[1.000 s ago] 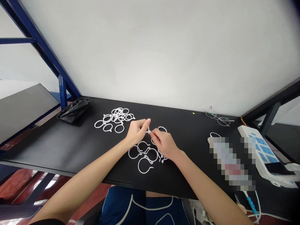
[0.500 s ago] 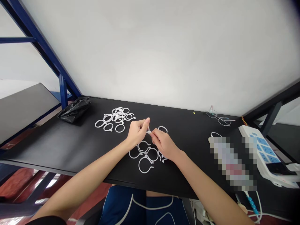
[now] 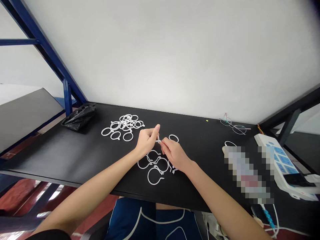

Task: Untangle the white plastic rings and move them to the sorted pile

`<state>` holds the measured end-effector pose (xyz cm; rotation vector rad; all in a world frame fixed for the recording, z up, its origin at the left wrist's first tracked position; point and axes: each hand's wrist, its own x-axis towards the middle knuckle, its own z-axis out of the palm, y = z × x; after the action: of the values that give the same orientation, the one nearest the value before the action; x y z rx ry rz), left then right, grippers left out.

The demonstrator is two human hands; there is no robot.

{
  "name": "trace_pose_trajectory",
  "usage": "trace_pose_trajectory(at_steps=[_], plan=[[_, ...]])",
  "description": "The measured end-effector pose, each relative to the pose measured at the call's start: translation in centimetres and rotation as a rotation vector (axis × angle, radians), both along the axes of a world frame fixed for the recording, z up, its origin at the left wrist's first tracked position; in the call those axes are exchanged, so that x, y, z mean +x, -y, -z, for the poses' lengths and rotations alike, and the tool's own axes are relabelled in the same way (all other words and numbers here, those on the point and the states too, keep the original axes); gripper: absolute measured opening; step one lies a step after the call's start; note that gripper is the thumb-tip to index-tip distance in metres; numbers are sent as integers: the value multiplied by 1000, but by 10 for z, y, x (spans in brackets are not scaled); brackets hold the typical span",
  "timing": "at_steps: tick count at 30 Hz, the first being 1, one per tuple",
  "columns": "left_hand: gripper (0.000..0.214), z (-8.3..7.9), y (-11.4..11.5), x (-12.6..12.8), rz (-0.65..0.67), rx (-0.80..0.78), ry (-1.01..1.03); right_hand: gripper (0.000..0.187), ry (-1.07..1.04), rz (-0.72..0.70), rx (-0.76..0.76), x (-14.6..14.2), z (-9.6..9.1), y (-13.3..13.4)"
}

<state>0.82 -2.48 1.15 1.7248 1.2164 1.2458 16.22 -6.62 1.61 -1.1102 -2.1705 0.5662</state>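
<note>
Closely, left hand (image 3: 147, 141), right hand (image 3: 175, 154) pinch white ring (image 3: 158, 140), well inside table edge (image 3: 75, 182).

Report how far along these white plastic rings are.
Done, it seems: the closed rings in the pile. In hand: the left hand and right hand pinch a ring. Left: the open rings below the hands, apparently.

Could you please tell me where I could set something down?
Free: black tabletop left of the white plastic rings, beside the crumpled black plastic bag, and between the lone ring and wire-rimmed glasses. Crowded: around left hand and right hand.
</note>
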Motion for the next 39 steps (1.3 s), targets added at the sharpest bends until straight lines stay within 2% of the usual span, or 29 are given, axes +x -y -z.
trace_pose_trajectory(at_steps=[15, 19, 25, 28, 32, 39], plan=[[60, 2, -2, 0, -5, -52, -4, 28, 43, 20, 26, 0, 1, 0], [61, 2, -3, 1, 3, -77, 47, 28, 40, 21, 30, 0, 1, -1], [67, 1, -9, 5, 131, -378, 241, 28, 17, 23, 64, 0, 0, -1], [67, -3, -11, 4, 209, -463, 318, 29, 4, 30, 74, 0, 0, 0], [58, -9, -13, 0, 275, -562, 530, 29, -52, 54, 50, 0, 1, 0], [29, -10, -20, -6, 139, -704, 943, 28, -129, 94, 4, 2, 5, -1]])
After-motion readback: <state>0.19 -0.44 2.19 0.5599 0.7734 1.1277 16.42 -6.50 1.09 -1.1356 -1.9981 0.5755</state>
